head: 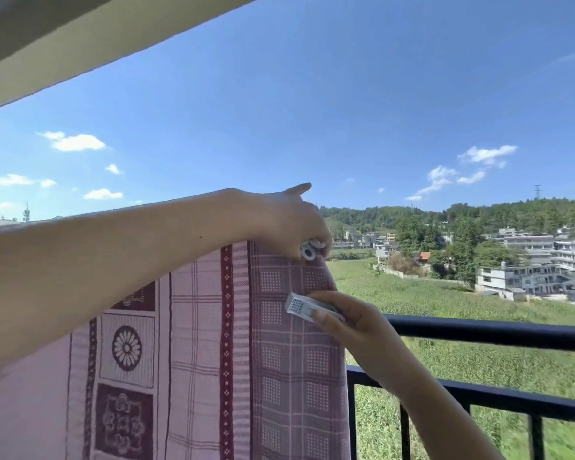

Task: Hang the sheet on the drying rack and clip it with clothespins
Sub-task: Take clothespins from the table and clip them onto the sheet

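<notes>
Nearest: left hand (292,224), bare forearm across the view, pressing down on a white ring-handled plastic clothespin (311,250) at the top right corner of the pink and maroon woven sheet (213,343), index finger pointing free. Just below: right hand (352,320), fingers closed round a second white clothespin with a dotted grip end (301,307), beside the sheet's right edge, not yet clipped on. Sheet already draped, hanging rail hidden under the fold; plaid and floral panels, coarse weave; black metal balcony railing (478,333) behind.
</notes>
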`<action>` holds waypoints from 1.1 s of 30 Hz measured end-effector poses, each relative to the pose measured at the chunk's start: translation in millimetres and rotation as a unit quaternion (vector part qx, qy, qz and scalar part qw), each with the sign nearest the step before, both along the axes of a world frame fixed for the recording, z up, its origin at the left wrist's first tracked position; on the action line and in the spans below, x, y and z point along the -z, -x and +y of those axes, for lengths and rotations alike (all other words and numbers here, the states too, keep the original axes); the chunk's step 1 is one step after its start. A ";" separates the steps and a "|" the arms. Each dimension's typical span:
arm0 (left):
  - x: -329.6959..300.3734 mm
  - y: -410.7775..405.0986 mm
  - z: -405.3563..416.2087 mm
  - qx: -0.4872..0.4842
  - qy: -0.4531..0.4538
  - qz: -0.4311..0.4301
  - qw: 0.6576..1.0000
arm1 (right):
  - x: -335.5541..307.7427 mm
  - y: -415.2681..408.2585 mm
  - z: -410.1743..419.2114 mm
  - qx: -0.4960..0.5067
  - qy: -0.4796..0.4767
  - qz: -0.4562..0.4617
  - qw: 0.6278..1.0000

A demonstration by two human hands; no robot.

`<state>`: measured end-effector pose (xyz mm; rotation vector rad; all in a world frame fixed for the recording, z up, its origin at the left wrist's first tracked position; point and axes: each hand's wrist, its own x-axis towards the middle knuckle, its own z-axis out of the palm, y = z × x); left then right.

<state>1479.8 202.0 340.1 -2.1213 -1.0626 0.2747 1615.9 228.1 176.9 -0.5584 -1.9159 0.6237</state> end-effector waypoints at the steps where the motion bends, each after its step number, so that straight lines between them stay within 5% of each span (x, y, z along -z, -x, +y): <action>1: -1.2 -0.9 4.3 0.000 -0.022 0.001 1.000 | 0.6 -2.7 -1.4 -0.007 -0.003 -0.003 1.000; 7: -4.2 3.2 17.0 0.021 0.033 -0.150 0.988 | -20.6 -39.7 -6.5 -0.001 0.010 0.203 0.979; 11: -4.6 2.9 19.2 0.030 0.063 -0.196 0.978 | -43.3 -43.6 -6.3 0.092 -0.024 -0.004 0.995; 16: -2.5 5.5 20.6 0.065 0.116 -0.234 0.963 | -65.4 -35.5 -0.6 0.166 -0.086 -0.172 0.967; 21: 1.4 10.8 23.2 0.072 0.121 -0.267 0.953 | -77.6 -28.4 7.2 0.181 -0.129 -0.219 0.950; 27: 2.0 12.9 26.2 0.080 0.130 -0.297 0.942 | -70.0 -33.7 18.1 0.153 -0.143 -0.141 0.968; 33: 2.8 17.0 25.9 0.096 0.137 -0.303 0.938 | -65.2 -8.7 22.8 0.123 -0.168 -0.218 0.953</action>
